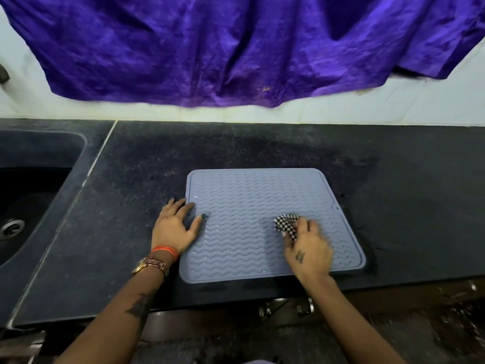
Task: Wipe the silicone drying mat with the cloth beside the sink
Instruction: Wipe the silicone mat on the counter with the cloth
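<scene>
The blue mat (265, 222) is lying flat on the dark bench (131, 179). The right hand (307, 245) is gripping the bunched checked cloth (286, 224) against it; the left hand (174, 227), fingers straight, is pressing its left edge.

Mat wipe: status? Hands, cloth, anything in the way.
Left hand flat on mat left edge. Right hand grips checkered cloth, pressed to mat. Nothing else on the mat.
</scene>
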{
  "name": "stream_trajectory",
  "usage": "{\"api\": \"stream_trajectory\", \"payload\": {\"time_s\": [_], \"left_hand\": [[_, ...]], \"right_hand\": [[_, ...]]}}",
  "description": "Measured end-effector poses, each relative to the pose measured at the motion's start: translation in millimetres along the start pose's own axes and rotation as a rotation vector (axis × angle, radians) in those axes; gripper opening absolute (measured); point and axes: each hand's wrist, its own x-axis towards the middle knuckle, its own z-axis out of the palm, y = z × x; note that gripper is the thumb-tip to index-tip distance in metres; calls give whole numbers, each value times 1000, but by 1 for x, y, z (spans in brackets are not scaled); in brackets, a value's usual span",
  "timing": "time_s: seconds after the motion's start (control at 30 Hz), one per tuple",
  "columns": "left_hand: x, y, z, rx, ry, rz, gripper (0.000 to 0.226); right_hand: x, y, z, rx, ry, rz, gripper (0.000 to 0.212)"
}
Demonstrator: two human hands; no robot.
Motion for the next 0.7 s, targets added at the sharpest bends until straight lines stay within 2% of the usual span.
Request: {"api": "stream_trajectory", "payload": {"time_s": [0.1, 0.27, 0.4, 0.53, 0.6, 0.7], "left_hand": [[-1, 1, -1, -2, -6, 0, 66], [0, 1, -1, -12, -10, -5, 67], [0, 0, -1, -18, -16, -9, 68], [1, -2, -1, -26, -22, -2, 66], [2, -3, -1, -29, -27, 0, 64], [0, -5, -1, -57, -18, 14, 61]], "right_hand": [[-13, -12, 8, -54, -13, -65, 43], [-13, -19, 6, 82, 25, -65, 36], [-32, -38, 16, -59, 17, -193, 44], [-27, -49, 17, 138, 52, -158, 36], [-37, -68, 20, 160, 42, -275, 37], [-47, -82, 27, 49, -38, -435, 44]]}}
